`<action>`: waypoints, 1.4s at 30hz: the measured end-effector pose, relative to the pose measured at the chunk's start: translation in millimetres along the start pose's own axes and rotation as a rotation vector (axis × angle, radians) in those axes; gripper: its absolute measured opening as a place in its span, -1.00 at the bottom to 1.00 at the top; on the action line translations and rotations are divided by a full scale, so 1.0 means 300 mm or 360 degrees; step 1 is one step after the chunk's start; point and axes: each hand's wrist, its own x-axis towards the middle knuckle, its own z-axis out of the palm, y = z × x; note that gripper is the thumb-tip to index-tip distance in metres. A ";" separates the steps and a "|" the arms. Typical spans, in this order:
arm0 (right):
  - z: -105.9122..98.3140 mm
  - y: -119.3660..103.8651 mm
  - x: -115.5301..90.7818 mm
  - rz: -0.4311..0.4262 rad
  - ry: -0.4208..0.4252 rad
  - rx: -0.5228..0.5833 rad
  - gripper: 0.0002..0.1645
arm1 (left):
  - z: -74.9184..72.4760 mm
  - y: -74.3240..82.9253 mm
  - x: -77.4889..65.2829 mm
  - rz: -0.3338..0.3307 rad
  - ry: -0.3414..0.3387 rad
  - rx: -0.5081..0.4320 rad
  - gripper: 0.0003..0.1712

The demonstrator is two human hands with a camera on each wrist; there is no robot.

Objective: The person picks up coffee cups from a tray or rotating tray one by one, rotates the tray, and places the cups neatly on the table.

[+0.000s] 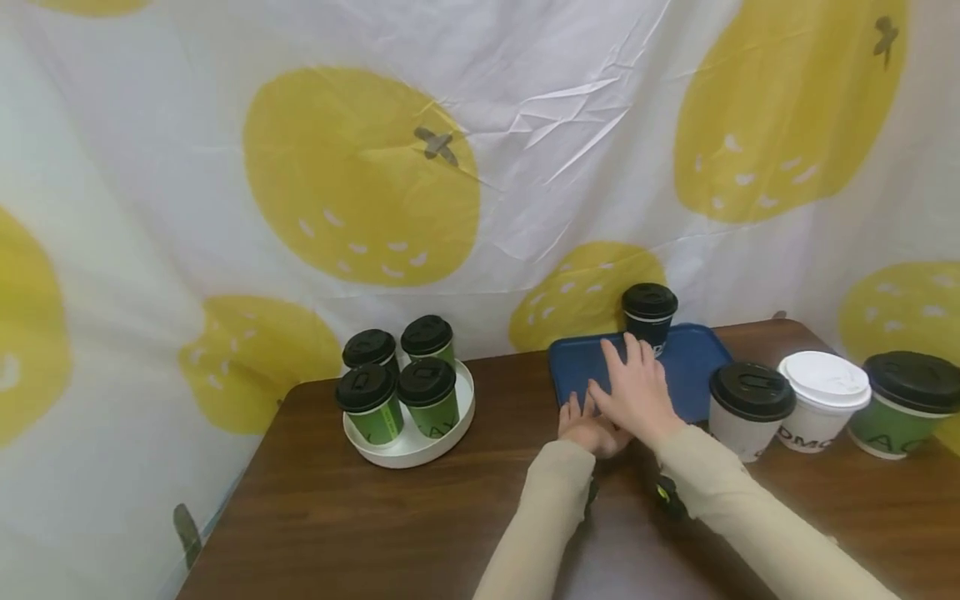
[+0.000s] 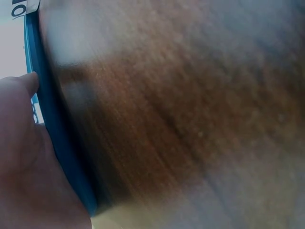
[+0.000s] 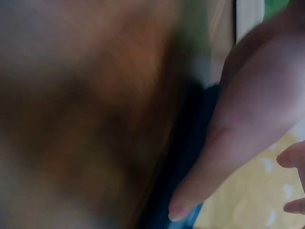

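Observation:
My left hand (image 1: 592,429) is held palm up at the near edge of a blue tray (image 1: 686,367), its fingers loosely spread. Crossing just above it, my right hand (image 1: 637,392) reaches over the tray with its fingers apart. Neither hand shows anything in its grasp. A dark paper cup (image 1: 651,329) with a black lid stands upright toward the back of the tray, beyond the right fingertips, which overlap its base in the head view. In the left wrist view the tray's edge (image 2: 62,138) runs right beside the hand; the right wrist view shows my thumb (image 3: 190,191) extended over it.
A round white tray (image 1: 408,458) on the left carries several lidded cups, mostly green. On the right stand a white cup with black lid (image 1: 742,429), a white-lidded cup (image 1: 817,417) and a large green cup (image 1: 888,425). A lemon-print curtain (image 1: 525,192) hangs behind the wooden table (image 1: 337,533).

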 end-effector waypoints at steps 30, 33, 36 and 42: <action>0.012 0.193 0.405 0.0620 -0.0103 -0.0067 -0.14 | -0.016 -0.020 -0.010 0.0021 0.0060 -0.0189 -0.25; 0.010 0.193 0.407 0.0620 -0.0099 -0.0093 -0.14 | -0.036 -0.027 -0.025 0.0012 0.0054 -0.0160 -0.25; 0.019 0.193 0.402 0.0613 -0.0107 -0.0109 -0.09 | -0.039 -0.041 -0.024 0.0009 0.0036 -0.0140 -0.25; 0.021 0.181 0.403 0.0613 -0.0123 -0.0094 -0.11 | -0.032 -0.060 0.003 0.0026 0.0025 -0.0111 -0.23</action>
